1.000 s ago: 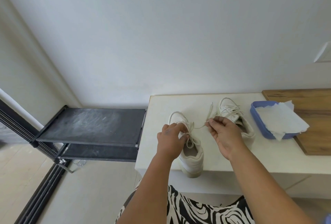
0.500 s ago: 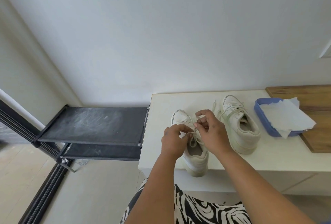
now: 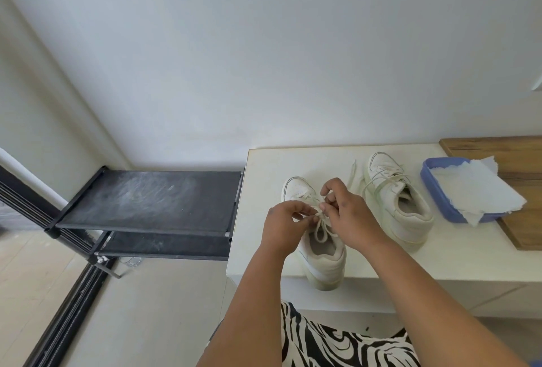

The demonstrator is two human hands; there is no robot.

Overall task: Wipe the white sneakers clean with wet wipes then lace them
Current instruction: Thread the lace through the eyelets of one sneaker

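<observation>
Two white sneakers stand on a cream table (image 3: pixel 264 249). The near sneaker (image 3: pixel 322 258) points away from me, its heel at the front edge. My left hand (image 3: pixel 281 227) and my right hand (image 3: pixel 349 217) meet over its tongue, and both pinch its lace (image 3: pixel 321 229), which forms a loop hanging toward the shoe's opening. The second sneaker (image 3: pixel 401 205) stands to the right, with its lace crossed loosely and one end trailing on the table.
A blue tray (image 3: pixel 440 205) holding white wipes (image 3: pixel 481 190) sits right of the sneakers, partly on a wooden board (image 3: pixel 522 231). A black two-level shoe rack (image 3: pixel 146 199) stands left of the table. White walls are behind.
My right hand has come in from beside the right sneaker to the near sneaker's tongue. The lace stretched between my hands is now gathered into a loop.
</observation>
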